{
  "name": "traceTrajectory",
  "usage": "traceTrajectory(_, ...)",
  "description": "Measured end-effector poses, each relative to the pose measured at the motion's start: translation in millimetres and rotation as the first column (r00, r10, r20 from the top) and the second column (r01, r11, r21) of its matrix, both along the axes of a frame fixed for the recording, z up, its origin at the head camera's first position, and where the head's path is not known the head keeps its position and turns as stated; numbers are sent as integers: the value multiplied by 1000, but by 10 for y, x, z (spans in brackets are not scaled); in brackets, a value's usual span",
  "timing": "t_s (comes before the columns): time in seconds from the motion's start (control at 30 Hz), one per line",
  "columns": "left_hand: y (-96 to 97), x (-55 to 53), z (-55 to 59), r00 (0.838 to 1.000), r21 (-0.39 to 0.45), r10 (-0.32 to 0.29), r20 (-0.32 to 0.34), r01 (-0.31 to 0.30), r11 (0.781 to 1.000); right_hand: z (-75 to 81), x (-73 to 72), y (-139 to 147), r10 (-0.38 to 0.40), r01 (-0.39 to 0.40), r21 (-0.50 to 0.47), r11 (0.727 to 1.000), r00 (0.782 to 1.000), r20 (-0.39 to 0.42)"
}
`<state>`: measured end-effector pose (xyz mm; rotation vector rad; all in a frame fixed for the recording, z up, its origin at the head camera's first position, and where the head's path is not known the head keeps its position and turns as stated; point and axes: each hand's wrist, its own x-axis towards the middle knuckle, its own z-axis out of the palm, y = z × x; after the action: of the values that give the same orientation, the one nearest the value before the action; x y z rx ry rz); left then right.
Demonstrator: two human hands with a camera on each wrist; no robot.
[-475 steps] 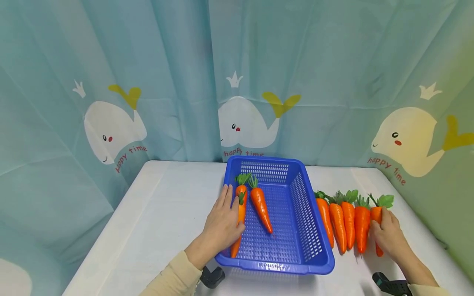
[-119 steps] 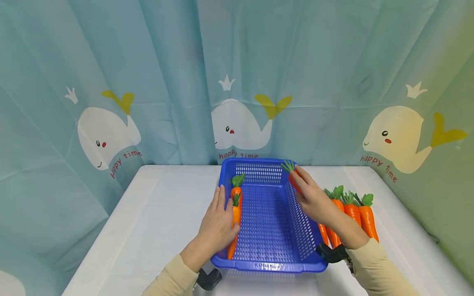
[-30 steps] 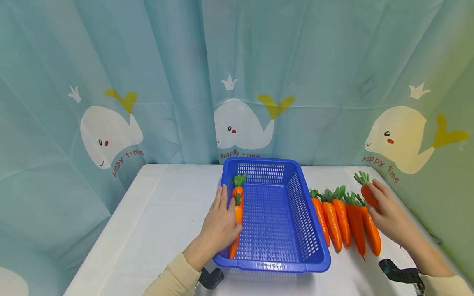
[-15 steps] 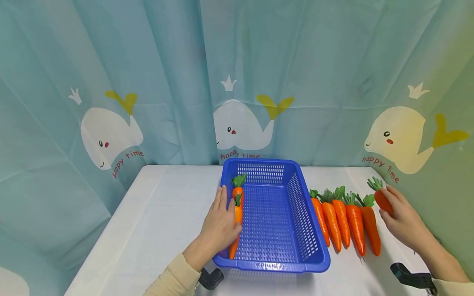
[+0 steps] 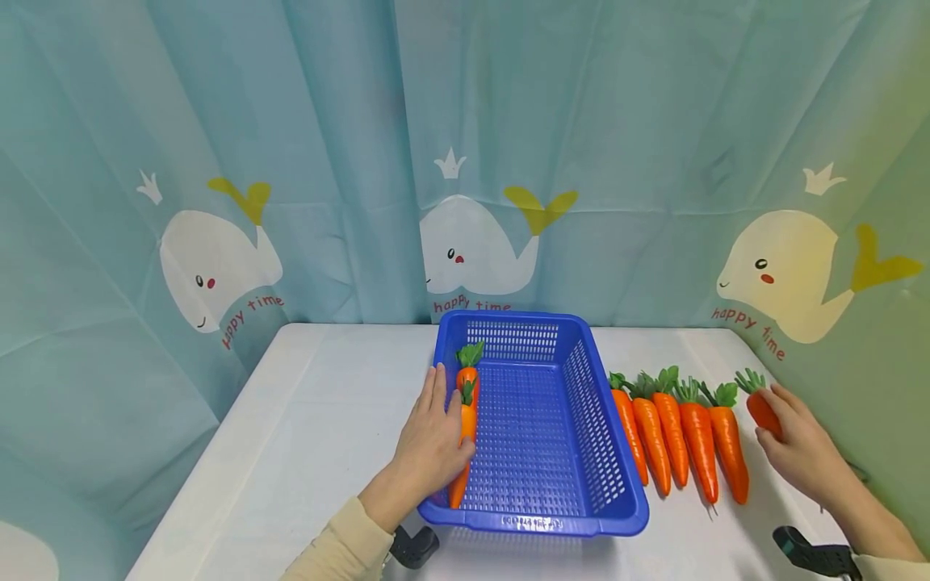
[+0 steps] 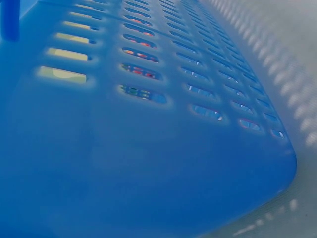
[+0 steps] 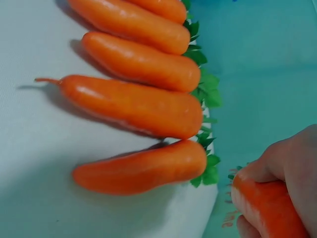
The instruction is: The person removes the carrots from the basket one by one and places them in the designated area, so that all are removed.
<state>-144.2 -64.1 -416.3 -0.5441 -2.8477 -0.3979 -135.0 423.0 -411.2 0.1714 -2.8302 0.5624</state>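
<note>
Your left hand point(image 5: 430, 440) lies along the left rim of the blue basket point(image 5: 534, 523), fingers straight, hands well apart. Can't tell how hard it presses. Lean on that rim and the basket could tip or skid on the worktop point(image 5: 341, 387). Inside, against the left wall, the rear carrot point(image 5: 467, 378) and front carrot point(image 5: 459, 484) sit end to end, leaves overlapping; a thumb slip could roll the front one off the wall. Right of the basket, a row of five carrots point(image 5: 673, 440) lies tight, tops away from you. The leftmost is just beside the basket wall, contact unclear; any rightward basket shift would likely shove the whole row. Far right, your right hand point(image 5: 802, 440) is clamped on the held carrot point(image 5: 765, 414), near its leafy end, just beside the row's last one. Lower length is hidden by your palm. Surface looks smooth, so a loose pinch could let it swing or drop. Bring it left too low and its tip may rake the row.
</note>
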Motion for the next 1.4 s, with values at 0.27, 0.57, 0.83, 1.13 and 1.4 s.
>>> traceTrajectory(0.27, -2, 0, -5, 1000, 4, 6, 6, -6, 1000, -99, -29, 80, -26, 25, 25, 999, 999, 40)
traceTrajectory(0.57, 6, -6, -7, 1000, 2, -2, 4, 2, 1000, -346, -44, 82, 26, -20, -84, 996, 997, 75)
traceTrajectory(0.83, 6, -5, -4, 1000, -6, 3, 3, -3, 1000, -506, -35, 71, 52, -15, -176, 984, 977, 209)
traceTrajectory(1.13, 5, -7, -2, 1000, -3, -4, 0, 4, 1000, -427, -59, 46, 4, 29, -122, 992, 964, 265)
traceTrajectory(1.4, -5, 5, 8, 1000, 0, -10, -11, 10, 1000, -191, -118, -258, -3, 11, -76, 997, 994, 108)
